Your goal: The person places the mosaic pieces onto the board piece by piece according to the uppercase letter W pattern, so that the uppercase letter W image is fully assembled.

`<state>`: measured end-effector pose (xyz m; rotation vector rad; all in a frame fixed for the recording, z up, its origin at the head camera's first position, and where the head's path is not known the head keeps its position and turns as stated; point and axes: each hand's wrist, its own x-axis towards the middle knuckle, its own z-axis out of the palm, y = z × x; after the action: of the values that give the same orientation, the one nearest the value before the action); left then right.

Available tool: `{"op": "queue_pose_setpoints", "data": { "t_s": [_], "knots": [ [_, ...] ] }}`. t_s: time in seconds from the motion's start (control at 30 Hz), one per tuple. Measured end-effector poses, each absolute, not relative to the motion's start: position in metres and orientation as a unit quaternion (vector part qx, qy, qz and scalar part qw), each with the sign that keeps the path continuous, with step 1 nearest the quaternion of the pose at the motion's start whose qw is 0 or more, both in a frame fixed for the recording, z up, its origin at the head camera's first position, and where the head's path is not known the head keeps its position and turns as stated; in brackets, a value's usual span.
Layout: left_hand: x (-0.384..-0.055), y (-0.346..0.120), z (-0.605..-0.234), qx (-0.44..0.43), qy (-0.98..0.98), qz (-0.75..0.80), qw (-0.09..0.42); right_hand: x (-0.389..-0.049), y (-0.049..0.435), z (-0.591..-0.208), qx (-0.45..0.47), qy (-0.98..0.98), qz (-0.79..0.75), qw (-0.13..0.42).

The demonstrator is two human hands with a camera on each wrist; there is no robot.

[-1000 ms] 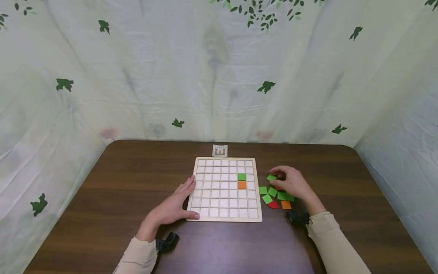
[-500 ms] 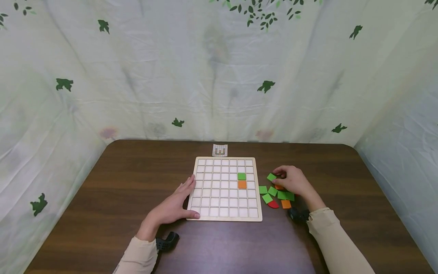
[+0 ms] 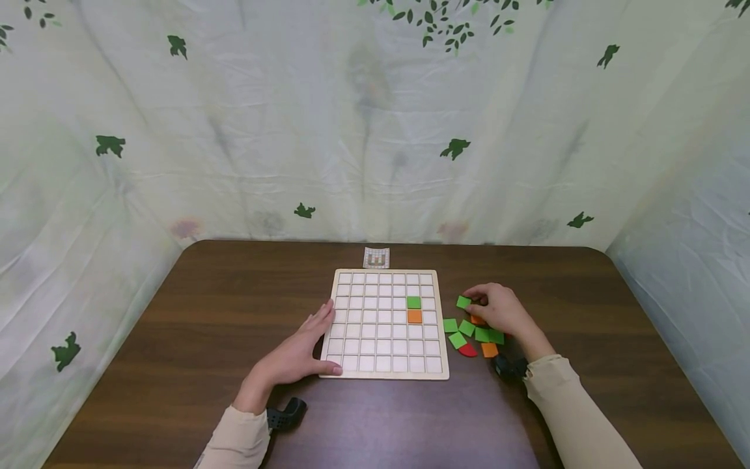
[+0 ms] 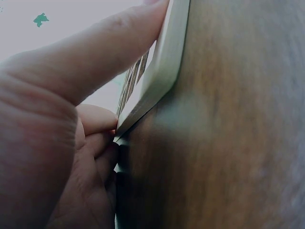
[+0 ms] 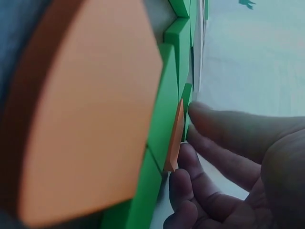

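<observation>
A wooden grid board (image 3: 381,375) with white squares lies on the table; one green tile (image 3: 413,302) and, just below it, one orange tile (image 3: 415,316) sit in its cells. Against the board's left side rests my left hand (image 3: 297,352), fingers extended along the edge and thumb over the lower left corner. Right of the board, my right hand (image 3: 498,309) pinches a loose green tile (image 3: 463,301) between thumb and index finger. In the right wrist view, the thumb and index fingertips are at that green tile's (image 5: 188,98) edge, beside an orange piece (image 5: 175,138).
Several green tiles (image 3: 467,327), an orange tile (image 3: 489,350) and a red rounded piece (image 3: 467,350) lie loose below my right hand. Behind the board's far edge is a small printed card (image 3: 376,258). A pale curtain (image 3: 263,130) hangs beyond the brown table (image 3: 246,280).
The green tile at my right fingertips has turned and shifted very slightly. My right hand has moved only a little, while the left hand and the board stay put.
</observation>
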<state>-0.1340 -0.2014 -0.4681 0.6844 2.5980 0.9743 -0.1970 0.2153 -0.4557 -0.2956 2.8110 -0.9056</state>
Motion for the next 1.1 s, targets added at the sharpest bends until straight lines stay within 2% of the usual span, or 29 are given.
{"op": "queue_pose_setpoints", "data": {
  "t_s": [1.1],
  "knots": [
    [-0.134,-0.203,-0.469,0.239,0.899,0.339,0.141,-0.184,0.2,-0.439,-0.093,0.939,-0.322,0.083]
  ]
}}
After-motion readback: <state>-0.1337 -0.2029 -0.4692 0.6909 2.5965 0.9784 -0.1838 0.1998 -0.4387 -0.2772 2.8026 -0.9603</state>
